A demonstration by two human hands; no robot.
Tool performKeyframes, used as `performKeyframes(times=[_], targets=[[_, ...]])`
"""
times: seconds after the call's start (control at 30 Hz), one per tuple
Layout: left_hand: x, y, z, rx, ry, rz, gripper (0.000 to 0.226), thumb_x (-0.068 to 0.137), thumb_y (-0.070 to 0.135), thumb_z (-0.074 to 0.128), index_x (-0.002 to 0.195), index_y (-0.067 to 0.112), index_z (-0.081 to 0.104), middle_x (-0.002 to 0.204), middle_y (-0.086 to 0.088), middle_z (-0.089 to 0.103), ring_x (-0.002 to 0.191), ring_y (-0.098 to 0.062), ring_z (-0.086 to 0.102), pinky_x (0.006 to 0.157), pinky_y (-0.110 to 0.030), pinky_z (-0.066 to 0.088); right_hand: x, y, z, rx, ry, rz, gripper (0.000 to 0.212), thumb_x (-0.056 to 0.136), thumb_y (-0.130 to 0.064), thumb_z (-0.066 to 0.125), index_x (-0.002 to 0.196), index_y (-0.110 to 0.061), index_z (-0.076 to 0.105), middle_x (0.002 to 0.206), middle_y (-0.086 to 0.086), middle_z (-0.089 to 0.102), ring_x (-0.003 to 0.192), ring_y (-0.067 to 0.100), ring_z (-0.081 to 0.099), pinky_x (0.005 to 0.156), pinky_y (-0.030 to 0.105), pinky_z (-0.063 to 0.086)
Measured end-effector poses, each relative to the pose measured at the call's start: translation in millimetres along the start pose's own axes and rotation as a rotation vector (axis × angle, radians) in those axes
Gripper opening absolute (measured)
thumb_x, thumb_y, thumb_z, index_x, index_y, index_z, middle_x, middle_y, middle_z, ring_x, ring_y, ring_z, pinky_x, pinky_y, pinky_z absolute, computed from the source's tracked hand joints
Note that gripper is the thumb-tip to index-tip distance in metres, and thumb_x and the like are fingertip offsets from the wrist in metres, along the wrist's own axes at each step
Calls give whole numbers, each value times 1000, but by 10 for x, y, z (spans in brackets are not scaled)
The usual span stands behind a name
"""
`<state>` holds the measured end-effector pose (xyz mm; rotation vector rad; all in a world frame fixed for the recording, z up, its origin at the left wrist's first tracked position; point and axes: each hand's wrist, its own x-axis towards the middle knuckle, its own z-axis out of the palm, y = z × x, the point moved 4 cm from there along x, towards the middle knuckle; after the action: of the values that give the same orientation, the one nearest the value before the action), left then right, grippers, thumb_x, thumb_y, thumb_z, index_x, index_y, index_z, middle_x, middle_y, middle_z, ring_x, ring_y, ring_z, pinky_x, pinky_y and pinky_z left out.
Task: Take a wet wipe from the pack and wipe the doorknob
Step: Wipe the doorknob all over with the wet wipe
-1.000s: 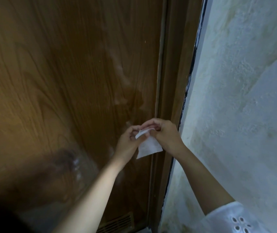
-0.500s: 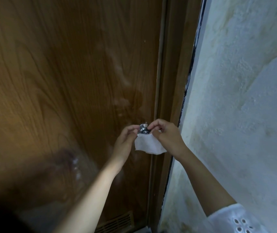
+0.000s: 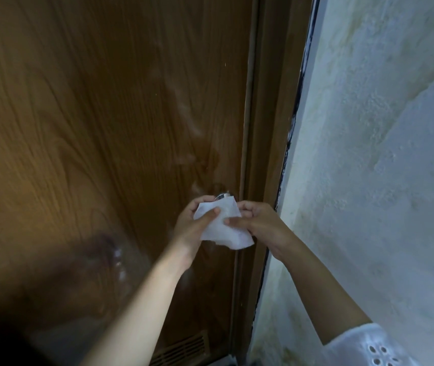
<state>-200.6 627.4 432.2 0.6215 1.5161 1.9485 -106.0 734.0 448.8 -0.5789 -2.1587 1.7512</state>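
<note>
Brown wood-grain door (image 3: 91,128), dark frame (image 3: 271,128), rough white plaster wall (image 3: 382,167) alongside.

**Wipe between my hands, in front of the knob**

My left hand (image 3: 188,228) and right hand (image 3: 260,225) meet at the white crumpled wet wipe (image 3: 222,225), each grip on one side of it. The round metal doorknob (image 3: 222,196) sits just behind the wipe's top edge, on the brown wood-grain door (image 3: 105,128). The door frame (image 3: 271,128) stands right of the door, the rough plastered wall (image 3: 382,180) further right. A slatted vent (image 3: 181,350) lies low in the door.
</note>
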Motion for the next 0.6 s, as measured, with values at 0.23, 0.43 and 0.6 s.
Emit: performKeyframes(times=[0.23,0.43,0.6], targets=[[-13,-159,-59,-8,-17,-122,35,80,2,65,109,20,57,112,-6,62,100,-22,62,73,-28,56,-6,132,-75,110,166,47,19,85,-13,64,103,-13,61,97,-1,64,84,11,63,58,14,50],[24,-240,-129,389,147,-63,22,87,12,59,107,21,59,108,-3,62,97,-13,57,75,-22,43,88,63,-226,-173,720,-107,19,89,-18,60,105,-9,61,98,5,64,83,13,58,61,6,39],[40,-145,37,851,-12,200,49,92,14,51,137,30,40,144,4,42,132,-16,34,111,-40,31,270,-13,-24,-427,648,-307,24,94,-26,50,103,-8,64,104,9,65,87,15,60,66,9,39]])
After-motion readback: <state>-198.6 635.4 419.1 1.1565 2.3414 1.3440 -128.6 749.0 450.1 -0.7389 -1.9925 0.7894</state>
